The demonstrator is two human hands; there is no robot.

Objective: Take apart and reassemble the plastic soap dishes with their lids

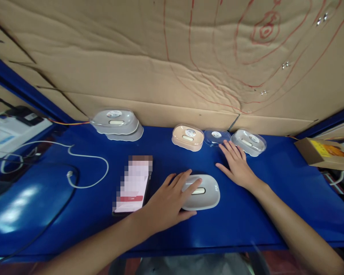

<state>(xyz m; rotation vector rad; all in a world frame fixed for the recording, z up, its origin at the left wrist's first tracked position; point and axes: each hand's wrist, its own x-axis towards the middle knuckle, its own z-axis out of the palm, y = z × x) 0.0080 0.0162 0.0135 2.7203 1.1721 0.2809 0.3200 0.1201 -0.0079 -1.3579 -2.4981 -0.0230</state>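
Note:
My left hand (167, 200) grips the left end of a grey oval soap dish (209, 196), its thumb along the near edge and its index finger lying over the inside. A pale strip sits in the middle of that dish, which has no lid on it. At the back, my right hand (237, 164) stretches out open, fingertips at the near edge of a clear lid (216, 136) with a round label. A lidded grey dish (249, 143) stands just right of these fingers, and a lidded peach dish (187, 138) to the left of the lid.
A phone (133, 185) lies left of my left hand. Stacked grey dishes (116, 124) stand at the back left. A white cable (106, 170) and a black cable (55, 215) cross the blue table (232, 233). Cardboard (117, 68) walls the back; a box (326, 152) is at right.

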